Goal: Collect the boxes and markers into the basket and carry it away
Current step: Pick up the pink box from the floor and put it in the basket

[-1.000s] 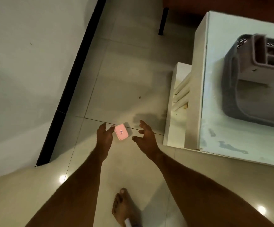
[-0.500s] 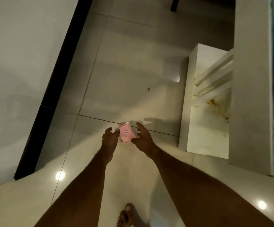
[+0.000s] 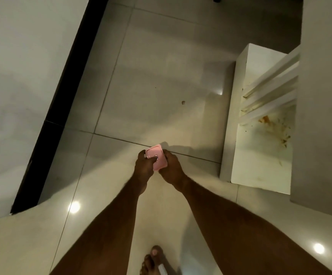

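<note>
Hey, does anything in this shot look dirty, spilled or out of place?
Yes: the white shelf unit has orange-brown stains splattered across its inner panel, like a dried spill. A small dark speck also sits on the floor tile.

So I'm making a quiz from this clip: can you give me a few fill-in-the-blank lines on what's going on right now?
1. The small box held by both hands is ____ in colour.
2. The left hand and the right hand grip it above a ____ floor.
3. The white furniture stands to the person's ____.
4. At the bottom edge a bare ____ shows.

Missing words: pink; tiled; right; foot
</note>
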